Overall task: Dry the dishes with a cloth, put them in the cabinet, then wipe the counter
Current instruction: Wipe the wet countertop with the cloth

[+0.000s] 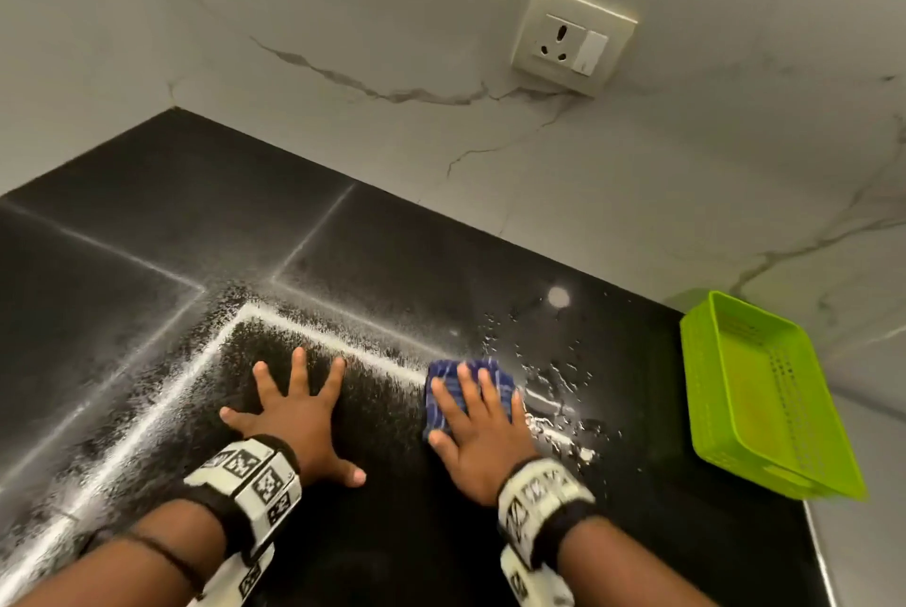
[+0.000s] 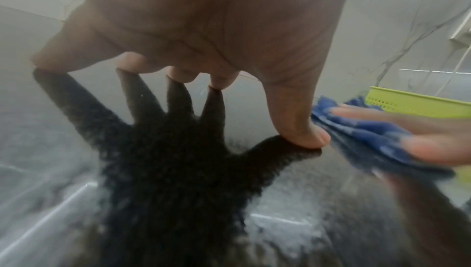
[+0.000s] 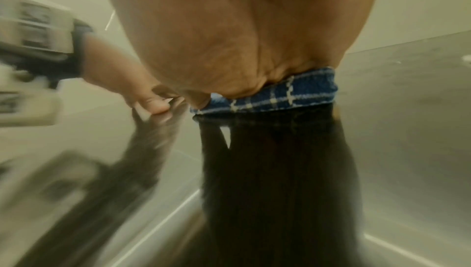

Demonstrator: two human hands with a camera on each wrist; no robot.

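Black polished stone fills the lower half of the head view, a counter (image 1: 402, 253) with pale seams crossing it. Right of centre lies the cloth (image 1: 468, 393), a folded blue piece with thin white checks, flat on the counter. On it presses the right hand (image 1: 483, 435); its grip is wide, fingers straight and laid over the fabric, not curled round it. Water droplets (image 1: 554, 390) spatter the stone just right of the cloth. Left of the cloth, apart from it, the left hand (image 1: 299, 425) rests palm-down on the bare counter, grip wide, fingers splayed, holding nothing. At the right edge of the frame a lime-green perforated basket (image 1: 725, 410) sits on the counter, well apart from the cloth. Behind, grey-veined marble wall (image 1: 343, 18) rises, carrying a socket plate (image 1: 571, 37) in the upper right.
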